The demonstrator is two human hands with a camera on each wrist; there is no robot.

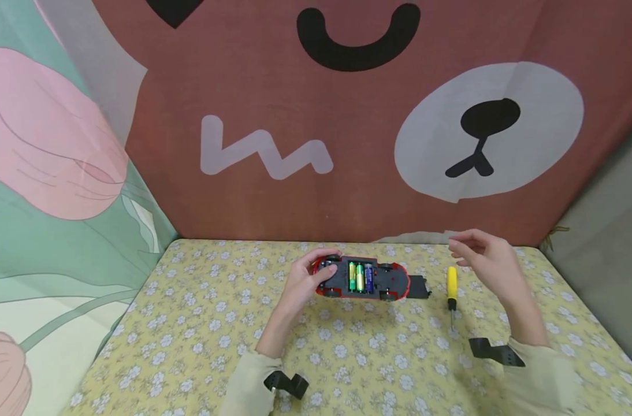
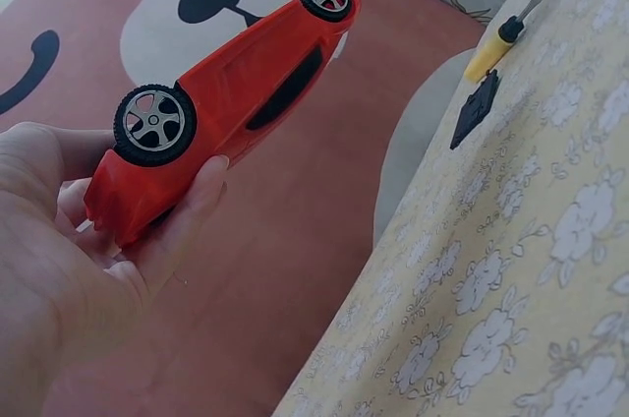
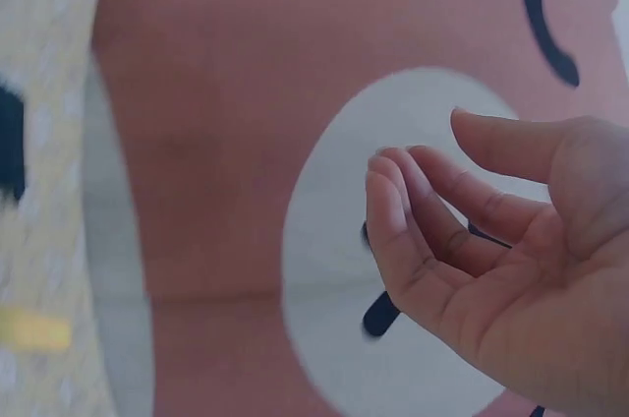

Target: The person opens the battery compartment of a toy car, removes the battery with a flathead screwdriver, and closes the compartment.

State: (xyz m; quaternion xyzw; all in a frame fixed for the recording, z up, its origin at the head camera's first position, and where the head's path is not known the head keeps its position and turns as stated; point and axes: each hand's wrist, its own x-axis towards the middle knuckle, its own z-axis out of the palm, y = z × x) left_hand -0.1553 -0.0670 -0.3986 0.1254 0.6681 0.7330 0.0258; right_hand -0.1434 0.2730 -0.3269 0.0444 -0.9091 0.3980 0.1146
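Head view, left side first: I find the left hand (image 1: 301, 276) gripping one end of a toy car (image 1: 394, 281), thumb laid on the underside. The car is held above the tabletop (image 1: 191, 323), underside toward the head camera, with three cells (image 1: 360, 277) exposed side by side. In my judgement, good handling here calls for a firm grip on the shell, clear of the cells, and the underside kept tilted upward so nothing drops out. Whether each cell is properly seated, I cannot tell. Further right, a black cover (image 1: 418, 287) lies on the tabletop, then a screwdriver (image 1: 452, 283), tip toward the near edge. At far right, the right hand (image 1: 490, 260) is raised, thumb apart from loosely bent fingers, nothing between them. I would bring only the fingertips to the cells, pressing evenly.

Materials, same order: the shell is glossy red, apparently plastic, with dark tyres on spoked silver wheels (image 2: 154, 120); the underside is black. Cells are smooth cylinders, two greenish, one dark blue. The cover is thin and flat. The screwdriver has a yellow handle, black collar and slim metal shaft.
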